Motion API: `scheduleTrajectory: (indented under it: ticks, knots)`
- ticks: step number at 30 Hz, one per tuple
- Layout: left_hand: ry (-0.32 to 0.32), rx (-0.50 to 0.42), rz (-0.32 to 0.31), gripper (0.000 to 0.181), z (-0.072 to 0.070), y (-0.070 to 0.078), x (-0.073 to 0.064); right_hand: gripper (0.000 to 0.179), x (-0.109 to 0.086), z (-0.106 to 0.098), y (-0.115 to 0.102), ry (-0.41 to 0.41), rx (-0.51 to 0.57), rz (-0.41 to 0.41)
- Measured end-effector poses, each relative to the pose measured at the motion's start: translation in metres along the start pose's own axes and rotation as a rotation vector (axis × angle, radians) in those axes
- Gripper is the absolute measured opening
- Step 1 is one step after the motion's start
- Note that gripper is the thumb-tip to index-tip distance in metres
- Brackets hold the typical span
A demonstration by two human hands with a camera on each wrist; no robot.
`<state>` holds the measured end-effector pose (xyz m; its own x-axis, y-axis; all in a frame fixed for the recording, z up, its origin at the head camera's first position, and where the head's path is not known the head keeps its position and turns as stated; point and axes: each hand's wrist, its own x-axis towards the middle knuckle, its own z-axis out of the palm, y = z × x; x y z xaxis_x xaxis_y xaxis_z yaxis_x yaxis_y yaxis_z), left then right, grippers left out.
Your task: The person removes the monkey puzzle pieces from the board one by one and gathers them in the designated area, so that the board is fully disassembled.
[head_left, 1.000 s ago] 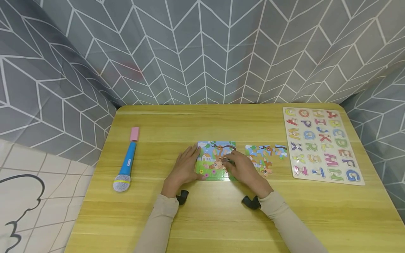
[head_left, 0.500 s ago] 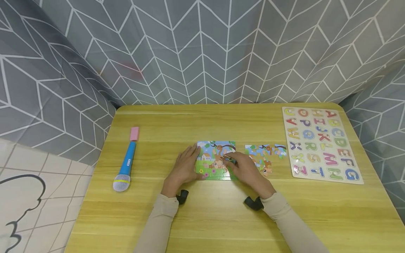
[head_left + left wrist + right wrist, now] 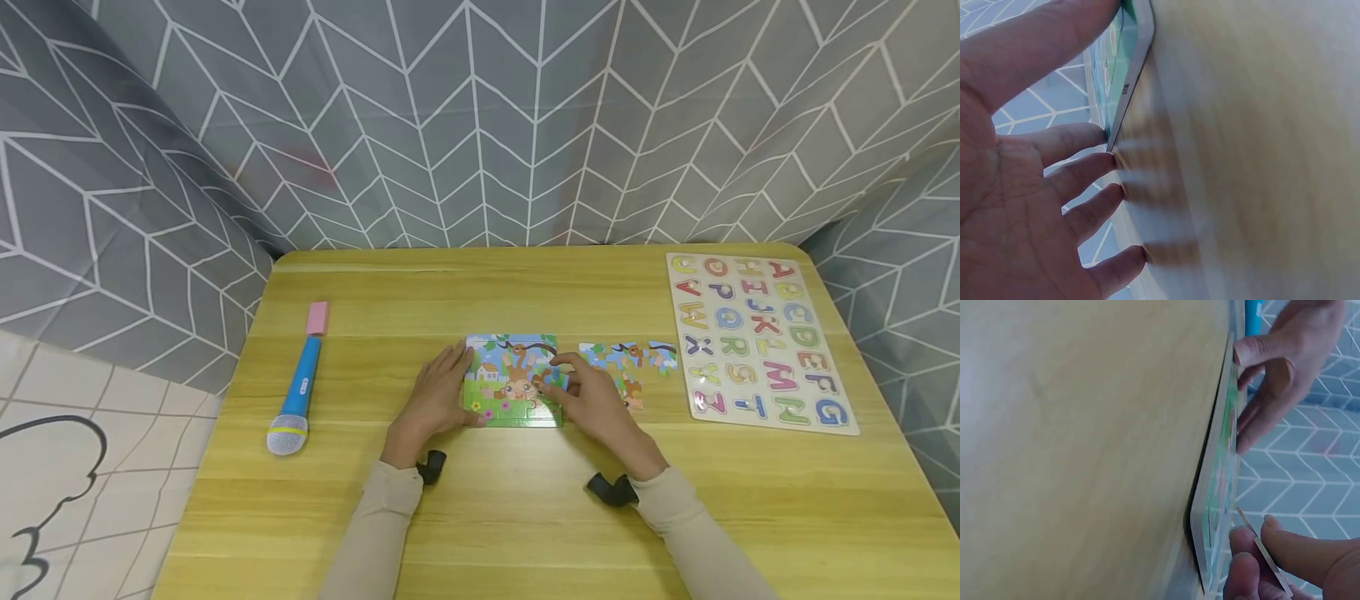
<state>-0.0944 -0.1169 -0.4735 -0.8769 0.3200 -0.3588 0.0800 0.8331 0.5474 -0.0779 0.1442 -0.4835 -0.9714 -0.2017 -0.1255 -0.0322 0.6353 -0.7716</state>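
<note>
"Right hand?"
"Clamped, thumb to fingers, on a thin puzzle piece near the puzzle board's right edge."
"Left hand?"
"Fingers apart, touching its left side."
"Outward?"
"Puzzle board lay on the bench; loose pieces lay right, alphabet board beyond, microphone well left."

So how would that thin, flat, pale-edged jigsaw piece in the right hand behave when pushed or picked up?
The thin, flat, pale-edged jigsaw piece is probably stiff, since its edge looks straight where the right hand pinches it. It's likely light, being so thin. Its flat shape suggests it would slide, not roll, if pushed.
</note>
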Motion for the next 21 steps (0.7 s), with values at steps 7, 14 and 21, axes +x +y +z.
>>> scheduleTrajectory:
  ticks: [7, 14, 21]
  knots:
    - [-0.001, -0.004, -0.002, 0.116, 0.0, -0.001, 0.0, 0.034, -0.006, -0.011, 0.009, 0.08, 0.014, -0.033]
    - [0.0, -0.003, -0.004, 0.116, 0.002, -0.001, 0.001, 0.037, -0.014, -0.026, 0.026, 0.136, -0.011, -0.021]
    - [0.01, 0.001, 0.0, 0.116, 0.003, -0.001, 0.0, 0.034, -0.023, -0.043, 0.044, 0.229, -0.048, -0.028]
